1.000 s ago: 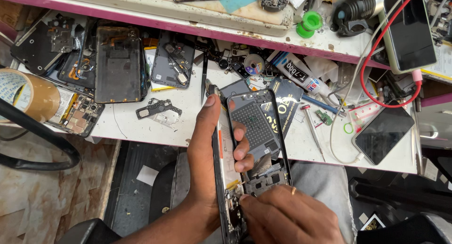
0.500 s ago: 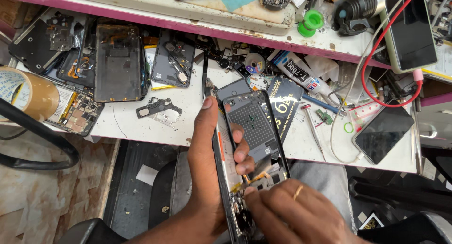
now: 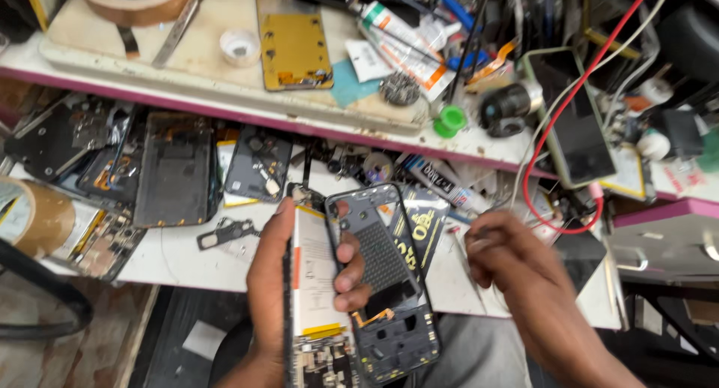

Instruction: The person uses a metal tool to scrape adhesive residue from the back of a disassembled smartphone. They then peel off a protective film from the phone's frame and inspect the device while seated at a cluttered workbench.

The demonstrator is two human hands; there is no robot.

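Now we sweep across from nine o'clock: a roll of brown tape [image 3: 34,216] sits at the bench edge, with dark phone back covers [image 3: 174,169] and stripped boards spread beside it on the white worktop [image 3: 176,257]. Up at twelve o'clock a yellow phone panel [image 3: 293,40] lies on the upper shelf [image 3: 225,107], a glue tube [image 3: 397,32] just to its right.

At centre, our left hand [image 3: 273,283] is clenched round the opened phone [image 3: 318,298], fingers wrapped over its edge, its pale battery face and circuit board showing down at six o'clock. Leaning against it is the dark inner frame [image 3: 386,283], pinned by the same fingertips.

What's changed? Half a second ago our right hand [image 3: 520,272] was down at six o'clock, working at the lower end of that frame. It has now lifted off and swung out to three o'clock, clear of the phone, and the frame has peeled further open from the body. We judge the prying step is finished and the frame is loose. The right fingers look bunched, perhaps pinching something small, but the blur means we cannot tell.

Further right, a red cable [image 3: 569,111] loops over a phone [image 3: 577,129] at two o'clock.
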